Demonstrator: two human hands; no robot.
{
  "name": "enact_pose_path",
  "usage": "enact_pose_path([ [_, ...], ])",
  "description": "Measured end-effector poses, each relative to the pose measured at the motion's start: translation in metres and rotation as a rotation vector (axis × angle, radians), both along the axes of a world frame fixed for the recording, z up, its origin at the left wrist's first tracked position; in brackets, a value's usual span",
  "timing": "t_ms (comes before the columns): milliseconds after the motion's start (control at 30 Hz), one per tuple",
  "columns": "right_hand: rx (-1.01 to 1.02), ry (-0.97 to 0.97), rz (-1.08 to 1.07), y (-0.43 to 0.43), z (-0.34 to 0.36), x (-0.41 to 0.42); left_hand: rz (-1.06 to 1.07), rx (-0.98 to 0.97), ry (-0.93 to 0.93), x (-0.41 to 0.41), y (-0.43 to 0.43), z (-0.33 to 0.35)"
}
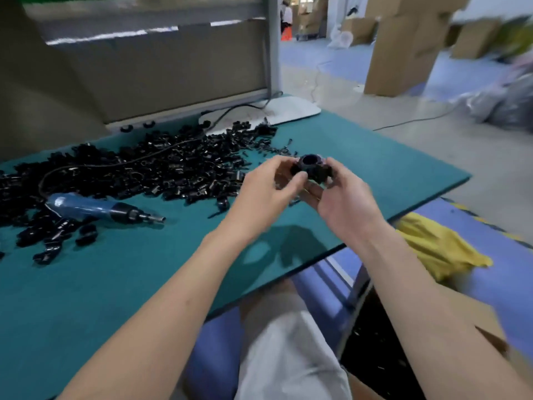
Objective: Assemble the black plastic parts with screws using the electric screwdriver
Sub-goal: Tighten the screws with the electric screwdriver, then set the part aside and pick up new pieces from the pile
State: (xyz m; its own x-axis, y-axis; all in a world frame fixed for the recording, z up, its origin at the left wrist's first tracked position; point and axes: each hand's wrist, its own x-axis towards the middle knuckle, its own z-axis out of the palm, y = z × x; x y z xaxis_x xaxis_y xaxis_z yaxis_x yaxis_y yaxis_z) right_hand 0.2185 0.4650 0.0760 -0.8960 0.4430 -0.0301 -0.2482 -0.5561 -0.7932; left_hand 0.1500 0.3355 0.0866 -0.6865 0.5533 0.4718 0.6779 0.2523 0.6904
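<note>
While left hand (268, 186) pinches, right hand (343, 194) cups part (310, 166).

The lower half of the black plastic part (310, 166) is covered by the left hand (268, 187) and the right hand (344, 197), which are curled round it; how its pieces are joined cannot be told. The pile of black parts (129, 171) on the bench (129, 298) is cut off by the picture's left edge. The small pieces (284, 150) near the bench's far edge are too small to be told as screws. The cardboard boxes (403, 53) beyond are blurred.
</note>
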Motion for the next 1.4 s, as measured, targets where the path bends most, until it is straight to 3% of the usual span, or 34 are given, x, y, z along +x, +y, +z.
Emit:
enact_pose_path([
  [100,0.207,-0.048,-0.1,0.03,-0.003,0.032,-0.085,0.075,-0.079,0.017,0.034,0.006],
  [267,0.506,-0.189,-0.266,0.087,-0.018,0.11,-0.269,0.031,-0.223,0.063,0.105,-0.009],
  [367,0.556,-0.332,-0.355,0.12,-0.028,0.153,-0.406,-0.135,-0.261,0.087,0.137,-0.023],
  [467,0.606,-0.556,-0.506,0.142,-0.041,0.186,-0.525,-0.414,-0.155,0.102,0.152,-0.034],
  [533,0.609,-0.63,-0.623,0.145,-0.046,0.193,-0.559,-0.444,-0.123,0.103,0.152,-0.039],
  [633,0.655,-0.577,-0.706,0.133,-0.05,0.18,-0.538,-0.341,-0.157,0.092,0.136,-0.042],
  [767,0.771,-0.423,-0.632,0.086,-0.046,0.13,-0.353,-0.147,-0.145,0.052,0.082,-0.046],
  [900,0.928,-0.269,-0.419,0.019,-0.038,0.058,-0.027,-0.038,-0.106,-0.001,-0.007,-0.051],
  [1000,1.062,-0.21,-0.176,-0.034,-0.038,0.003,0.299,-0.127,0.029,-0.033,-0.091,-0.059],
  [1133,1.394,-0.252,0.03,-0.093,-0.052,-0.062,0.821,-0.455,0.208,-0.051,-0.195,-0.07],
  [1233,1.639,-0.374,0.036,-0.125,-0.059,-0.106,1.057,-0.663,-0.081,-0.063,-0.25,-0.075],
  [1300,1.707,-0.462,0.041,-0.133,-0.064,-0.129,1.079,-0.7,-0.257,-0.076,-0.267,-0.076],
  [1400,1.793,-0.547,0.064,-0.137,-0.068,-0.158,1.041,-0.711,-0.295,-0.099,-0.274,-0.079],
])
